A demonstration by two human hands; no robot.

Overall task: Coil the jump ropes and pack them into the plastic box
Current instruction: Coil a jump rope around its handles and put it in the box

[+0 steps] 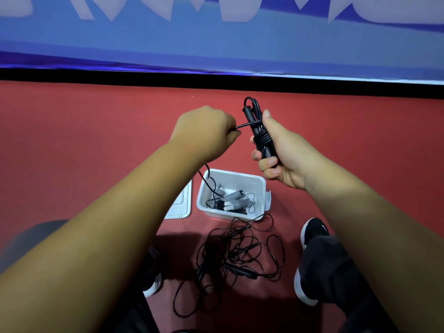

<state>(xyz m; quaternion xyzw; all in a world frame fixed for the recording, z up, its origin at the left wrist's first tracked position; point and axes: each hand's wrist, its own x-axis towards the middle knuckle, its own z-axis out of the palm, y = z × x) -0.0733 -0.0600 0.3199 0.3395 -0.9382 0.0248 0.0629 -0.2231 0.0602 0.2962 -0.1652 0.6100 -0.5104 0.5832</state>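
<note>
A: Which step is this?
B: Wrapping. The right hand [286, 152] is closed round the black jump rope bundle [260, 135], handles up. The left hand [204, 133] grips the loose strand [242, 126], pulled taut just beside it. I'd judge it needs a few more turns, then the end tucked in. After that it goes down into the plastic box [236, 180] on the floor below, where a grey-handled rope [236, 199] lies.
A: Anything unclear?
B: The tangle [236, 255] by the feet — how many ropes, I cannot tell. The left fingers are mostly hidden too.
</note>
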